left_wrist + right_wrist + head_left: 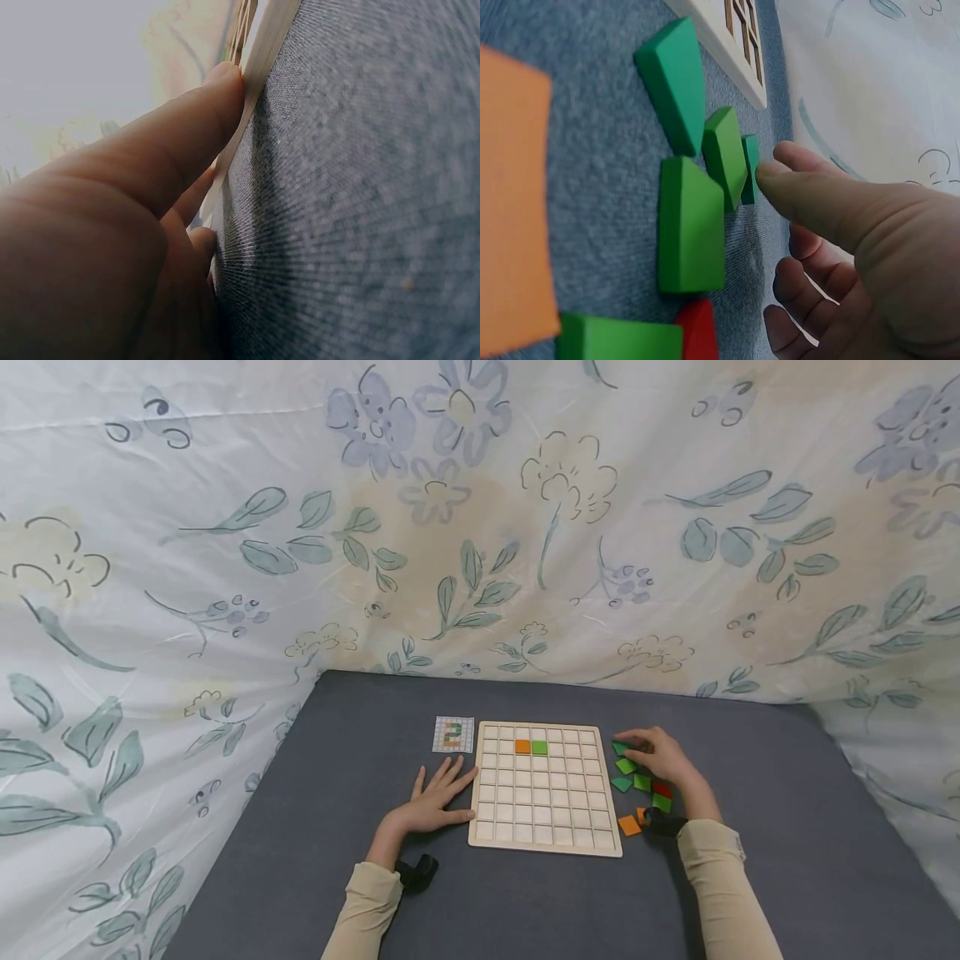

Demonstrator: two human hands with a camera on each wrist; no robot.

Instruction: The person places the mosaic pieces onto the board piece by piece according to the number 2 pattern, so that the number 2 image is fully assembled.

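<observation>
A square wooden grid board (546, 847) lies on the dark cloth, with an orange tile (522, 747) and a light green tile (539, 747) side by side in an upper row. My left hand (427, 806) is spread beside it, thumb and fingertips touching the left edge; the left wrist view shows the thumb (199, 112) against the wooden rim. Right of the board, my right hand (660, 756) reaches over the farthest dark green tile (619, 748), thumb and forefinger close to it. In the right wrist view that tile (751, 169) lies just beyond the thumb; contact is unclear.
Below the right hand lie loose tiles: light green (626, 766), dark green (622, 784), red (662, 790) and orange (630, 825). A small printed card (453, 735) with a coloured grid pattern lies at the board's upper left. A floral curtain (480, 527) hangs behind.
</observation>
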